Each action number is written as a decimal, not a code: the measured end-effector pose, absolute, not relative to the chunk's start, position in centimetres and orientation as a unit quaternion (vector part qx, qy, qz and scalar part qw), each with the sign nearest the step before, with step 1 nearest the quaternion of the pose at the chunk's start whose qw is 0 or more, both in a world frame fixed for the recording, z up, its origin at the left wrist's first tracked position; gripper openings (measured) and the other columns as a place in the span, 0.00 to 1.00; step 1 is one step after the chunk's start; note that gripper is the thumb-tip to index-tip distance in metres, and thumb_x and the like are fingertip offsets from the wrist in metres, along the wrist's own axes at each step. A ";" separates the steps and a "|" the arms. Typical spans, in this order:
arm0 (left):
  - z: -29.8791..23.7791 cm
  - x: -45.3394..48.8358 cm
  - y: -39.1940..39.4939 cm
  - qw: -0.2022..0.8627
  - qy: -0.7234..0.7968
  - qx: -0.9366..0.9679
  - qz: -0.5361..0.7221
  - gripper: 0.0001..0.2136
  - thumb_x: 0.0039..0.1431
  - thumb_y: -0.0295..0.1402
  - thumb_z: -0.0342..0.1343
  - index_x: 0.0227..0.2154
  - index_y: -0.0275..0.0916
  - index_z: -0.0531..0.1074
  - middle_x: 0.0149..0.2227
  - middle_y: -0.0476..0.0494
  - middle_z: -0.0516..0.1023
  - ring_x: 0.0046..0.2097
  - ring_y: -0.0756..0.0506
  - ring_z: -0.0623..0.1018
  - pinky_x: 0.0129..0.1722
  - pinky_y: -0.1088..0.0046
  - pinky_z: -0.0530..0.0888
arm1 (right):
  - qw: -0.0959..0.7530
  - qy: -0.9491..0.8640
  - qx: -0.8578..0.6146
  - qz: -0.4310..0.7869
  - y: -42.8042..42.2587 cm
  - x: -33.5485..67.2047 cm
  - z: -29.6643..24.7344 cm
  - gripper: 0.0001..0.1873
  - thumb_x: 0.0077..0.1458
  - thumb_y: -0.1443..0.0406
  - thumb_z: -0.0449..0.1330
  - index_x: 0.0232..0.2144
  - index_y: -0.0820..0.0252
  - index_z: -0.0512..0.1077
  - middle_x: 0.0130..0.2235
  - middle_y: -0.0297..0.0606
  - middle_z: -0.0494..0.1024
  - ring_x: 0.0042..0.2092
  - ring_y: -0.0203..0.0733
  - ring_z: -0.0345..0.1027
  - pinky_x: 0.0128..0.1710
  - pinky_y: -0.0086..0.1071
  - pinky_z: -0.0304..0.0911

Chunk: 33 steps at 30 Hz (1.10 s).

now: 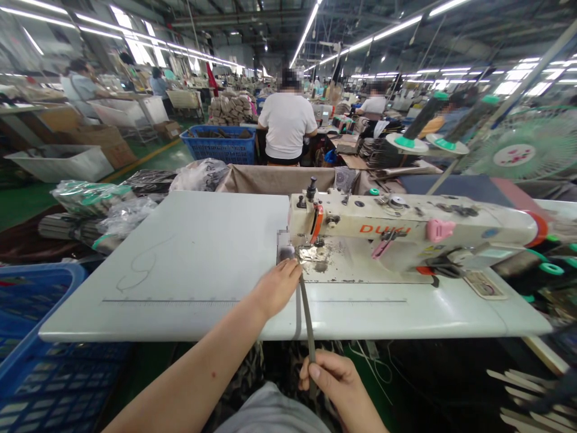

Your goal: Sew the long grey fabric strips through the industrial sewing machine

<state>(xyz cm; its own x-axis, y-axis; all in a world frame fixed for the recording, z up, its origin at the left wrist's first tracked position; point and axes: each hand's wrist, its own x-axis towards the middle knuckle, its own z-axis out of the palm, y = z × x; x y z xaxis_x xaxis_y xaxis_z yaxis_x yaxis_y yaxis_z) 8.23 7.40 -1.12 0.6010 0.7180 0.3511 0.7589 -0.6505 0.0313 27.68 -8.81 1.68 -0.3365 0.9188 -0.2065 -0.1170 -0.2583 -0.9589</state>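
A narrow grey-brown fabric strip (306, 307) runs from the needle area of the sewing machine (419, 225) down over the table's front edge. My right hand (331, 376) pinches its lower part between thumb and fingers, in front of the table. Beside the presser foot, my left hand (282, 282) lies palm down with its fingers together at the strip's upper end. What sits under those fingertips is largely hidden. Just beyond them is a small dark piece with a pale top (285, 248), partly blurred out.
The white sewing table (180, 258) carries a printed ruler line. Blue crates (40, 313) stand at the left, near wrapped bundles (90, 207). Thread cones (417, 123) and a green fan (518, 153) rise at the right. A person in a white shirt (288, 123) sits ahead.
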 end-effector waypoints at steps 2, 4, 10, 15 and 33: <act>-1.0 8.1 7.3 0.067 -0.405 -0.898 -0.160 0.11 0.70 0.25 0.49 0.52 0.35 0.69 0.55 0.36 0.75 0.60 0.39 0.75 0.66 0.60 0.71 | 0.386 -0.487 -0.417 0.663 -8.6 27.8 1.6 0.20 0.61 0.49 0.67 0.27 0.59 0.81 0.28 0.36 0.76 0.32 0.42 0.67 0.36 0.35 0.60; -0.9 8.1 7.2 0.076 -0.403 -0.898 -0.162 0.10 0.70 0.24 0.50 0.51 0.36 0.70 0.55 0.36 0.75 0.58 0.40 0.76 0.65 0.60 0.71 | 0.388 -0.512 -0.419 0.642 -8.3 27.8 1.5 0.21 0.59 0.49 0.68 0.26 0.58 0.79 0.30 0.35 0.75 0.34 0.42 0.66 0.36 0.34 0.59; -0.9 8.1 7.3 0.081 -0.396 -0.900 -0.161 0.09 0.70 0.23 0.49 0.47 0.37 0.71 0.53 0.37 0.76 0.57 0.41 0.77 0.67 0.59 0.70 | 0.384 -0.554 -0.467 0.572 -7.6 27.7 0.8 0.23 0.58 0.46 0.68 0.26 0.58 0.77 0.30 0.35 0.74 0.33 0.42 0.66 0.35 0.34 0.60; -1.0 8.1 7.4 0.072 -0.402 -0.897 -0.171 0.09 0.70 0.25 0.49 0.49 0.37 0.71 0.55 0.36 0.75 0.58 0.40 0.76 0.64 0.60 0.73 | 0.371 -0.501 -0.488 0.611 -7.6 27.5 -0.5 0.25 0.56 0.42 0.67 0.33 0.59 0.81 0.27 0.35 0.79 0.27 0.39 0.65 0.29 0.32 0.61; -0.5 8.0 7.2 0.040 -0.415 -0.894 -0.166 0.11 0.71 0.25 0.48 0.50 0.38 0.72 0.56 0.36 0.75 0.59 0.41 0.75 0.65 0.60 0.71 | 0.378 -0.461 -0.484 0.640 -8.3 27.7 -0.3 0.23 0.56 0.45 0.70 0.31 0.60 0.82 0.27 0.37 0.82 0.30 0.40 0.70 0.33 0.33 0.64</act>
<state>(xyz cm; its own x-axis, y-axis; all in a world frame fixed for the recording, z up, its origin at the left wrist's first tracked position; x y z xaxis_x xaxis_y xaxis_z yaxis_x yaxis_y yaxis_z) 7.99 7.16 -0.48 0.6011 0.7279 0.3300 0.7547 -0.6528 0.0654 27.68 -8.27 -0.34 -0.2457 0.9305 -0.2718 -0.0364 -0.2890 -0.9566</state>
